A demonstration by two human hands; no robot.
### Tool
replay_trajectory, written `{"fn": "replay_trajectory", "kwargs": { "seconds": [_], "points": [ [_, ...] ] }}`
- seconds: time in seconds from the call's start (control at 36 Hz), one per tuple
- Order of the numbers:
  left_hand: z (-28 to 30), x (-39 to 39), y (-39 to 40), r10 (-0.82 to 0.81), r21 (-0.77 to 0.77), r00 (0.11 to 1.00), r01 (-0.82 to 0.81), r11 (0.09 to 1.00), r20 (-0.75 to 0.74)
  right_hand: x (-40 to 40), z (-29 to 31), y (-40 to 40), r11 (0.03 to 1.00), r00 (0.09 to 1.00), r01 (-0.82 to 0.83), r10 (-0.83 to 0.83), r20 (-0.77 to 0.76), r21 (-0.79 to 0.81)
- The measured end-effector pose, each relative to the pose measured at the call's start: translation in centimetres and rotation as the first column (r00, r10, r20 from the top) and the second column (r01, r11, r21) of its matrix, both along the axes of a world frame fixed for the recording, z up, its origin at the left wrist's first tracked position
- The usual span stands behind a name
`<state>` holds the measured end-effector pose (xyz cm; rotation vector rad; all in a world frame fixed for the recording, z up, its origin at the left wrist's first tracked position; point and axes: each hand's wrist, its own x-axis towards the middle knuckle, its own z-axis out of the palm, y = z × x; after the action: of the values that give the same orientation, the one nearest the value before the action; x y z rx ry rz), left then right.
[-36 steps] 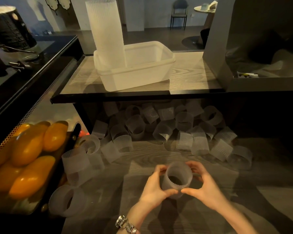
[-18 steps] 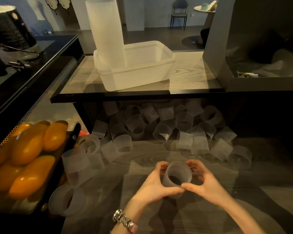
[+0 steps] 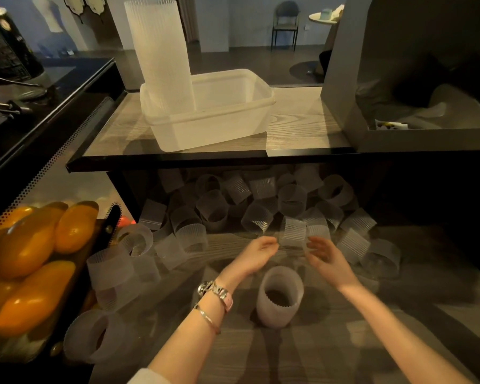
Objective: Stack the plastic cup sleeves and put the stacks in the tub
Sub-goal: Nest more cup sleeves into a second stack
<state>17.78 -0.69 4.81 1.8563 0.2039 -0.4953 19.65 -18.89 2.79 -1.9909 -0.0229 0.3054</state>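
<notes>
A short stack of frosted plastic cup sleeves (image 3: 279, 296) stands upright on the wooden counter between my forearms, touched by neither hand. My left hand (image 3: 257, 252) and my right hand (image 3: 326, 256) are both empty with fingers apart, stretched out past the stack on either side of a ribbed loose sleeve (image 3: 293, 231). Several more loose sleeves (image 3: 263, 200) lie heaped under the shelf. On the shelf above sits the translucent tub (image 3: 227, 120), with a tall stack of sleeves (image 3: 161, 56) standing in its left end.
A tray of orange fruit (image 3: 31, 261) borders the counter on the left, with more loose sleeves (image 3: 114, 273) beside it. The dark shelf edge (image 3: 205, 159) overhangs the sleeve heap. A grey box-like unit (image 3: 399, 106) stands on the shelf at right.
Both hands have let go of the short stack, which now stands on the counter. They have moved forward toward the loose sleeves.
</notes>
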Motion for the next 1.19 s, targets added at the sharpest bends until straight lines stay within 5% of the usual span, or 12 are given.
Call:
{"fn": "replay_trajectory", "kwargs": {
  "seconds": [0.25,0.36,0.47,0.58,0.81,0.92,1.03,1.19],
  "points": [
    [-0.7,2.6,-1.7,-0.059,0.075,0.998,0.061,0.995,-0.028,2.2,-0.5,2.0,0.965,0.921,0.235,-0.182,-0.345,0.118],
    [-0.6,3.5,-2.4,-0.130,0.202,0.990,0.115,0.973,0.061,2.8,-0.4,3.0,0.846,0.770,0.489,-0.306,-0.560,0.210],
    [-0.9,4.6,-3.0,-0.327,0.436,0.936,0.242,0.867,0.131,3.6,-0.3,3.5,0.733,0.657,0.603,-0.233,-0.717,0.314],
    [-1.1,5.4,-3.1,-0.424,0.558,0.899,0.298,0.774,0.108,4.1,-0.9,3.5,0.640,0.615,0.663,-0.172,-0.769,0.388],
    [-2.1,5.1,-2.1,-0.370,0.638,0.927,0.247,0.729,0.065,3.5,-2.0,3.5,0.569,0.639,0.664,-0.094,-0.764,0.486],
    [-3.1,4.5,-1.3,-0.240,0.533,0.967,0.160,0.831,0.083,3.0,-1.9,3.6,0.685,0.702,0.543,-0.054,-0.710,0.485],
    [-4.2,3.8,-0.5,-0.114,0.453,0.987,0.051,0.890,0.113,2.7,-2.2,3.9,0.933,0.826,0.284,-0.120,-0.551,0.223],
    [-6.1,1.9,0.9,0.034,0.242,0.998,-0.046,0.969,0.053,1.7,-3.7,3.8,0.998,0.918,0.061,-0.051,-0.392,0.015]
  ]
}}
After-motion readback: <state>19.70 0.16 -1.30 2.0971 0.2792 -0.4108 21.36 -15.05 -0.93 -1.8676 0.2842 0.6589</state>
